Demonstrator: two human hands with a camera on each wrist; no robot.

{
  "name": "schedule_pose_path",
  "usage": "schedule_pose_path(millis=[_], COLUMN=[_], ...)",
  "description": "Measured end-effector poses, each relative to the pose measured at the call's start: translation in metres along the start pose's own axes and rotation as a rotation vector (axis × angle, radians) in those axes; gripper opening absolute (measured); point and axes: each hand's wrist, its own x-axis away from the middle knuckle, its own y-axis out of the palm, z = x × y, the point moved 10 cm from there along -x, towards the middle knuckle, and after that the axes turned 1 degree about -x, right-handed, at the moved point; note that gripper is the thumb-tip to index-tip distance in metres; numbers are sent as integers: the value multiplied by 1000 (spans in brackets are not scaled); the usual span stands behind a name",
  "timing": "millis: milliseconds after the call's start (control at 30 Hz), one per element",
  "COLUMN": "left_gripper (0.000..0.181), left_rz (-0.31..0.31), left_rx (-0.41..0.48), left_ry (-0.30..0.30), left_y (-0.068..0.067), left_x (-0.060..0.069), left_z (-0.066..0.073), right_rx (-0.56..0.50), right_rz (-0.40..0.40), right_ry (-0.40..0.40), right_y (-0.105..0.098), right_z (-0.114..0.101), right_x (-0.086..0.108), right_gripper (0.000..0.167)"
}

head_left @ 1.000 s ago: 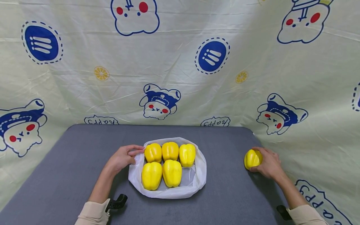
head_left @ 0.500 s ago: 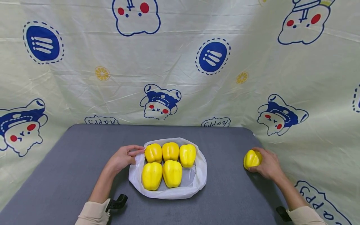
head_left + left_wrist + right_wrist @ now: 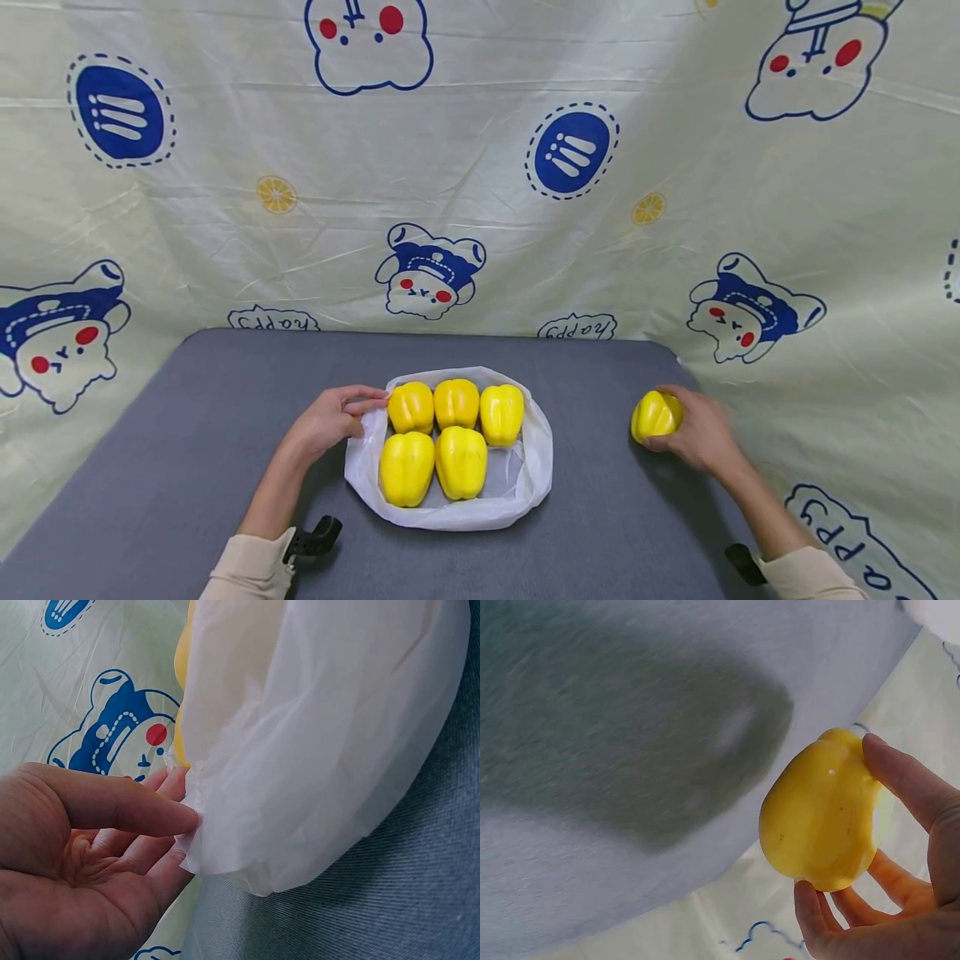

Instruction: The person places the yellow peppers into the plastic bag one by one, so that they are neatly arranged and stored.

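Observation:
A white plastic bag (image 3: 525, 492) lies on the table with its rim folded wide, and several yellow bell peppers (image 3: 407, 468) sit inside in two rows. The left hand (image 3: 330, 423) pinches the bag's left rim between thumb and fingers, as the left wrist view shows on the thin white film (image 3: 300, 750). Off to the right, the right hand (image 3: 701, 429) grips one more yellow bell pepper (image 3: 656, 417), thumb on one end and fingers on the other. In the right wrist view this pepper (image 3: 821, 814) hangs above the table, its shadow apart from it.
The grey table (image 3: 247, 392) has its far edge against a pale curtain (image 3: 480, 167) printed with blue cartoon figures. Inside the bag, the front right corner shows bare film. Dark bands (image 3: 315, 537) are on both wrists.
The right hand has moved a little to the left and up with the yellow bell pepper. The left hand keeps its hold on the bag's rim.

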Motion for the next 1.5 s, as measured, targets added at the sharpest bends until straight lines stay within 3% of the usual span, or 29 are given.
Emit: schedule_pose_path(millis=[433, 867, 1267, 1500], left_gripper=[61, 62, 61, 62], left_rz=[-8, -5, 4, 5], left_rx=[2, 6, 0, 2], left_ry=[30, 17, 16, 12], left_y=[1, 1, 1, 0], left_x=[-1, 0, 0, 0], left_z=[5, 5, 4, 4], right_rx=[-75, -96, -151, -166], right_rz=[-24, -10, -52, -51], right_ry=[-37, -142, -179, -192], right_y=[-2, 5, 21, 25], right_z=[-59, -129, -175, -189], right_x=[-2, 10, 20, 23], right_gripper=[83, 80, 79, 79])
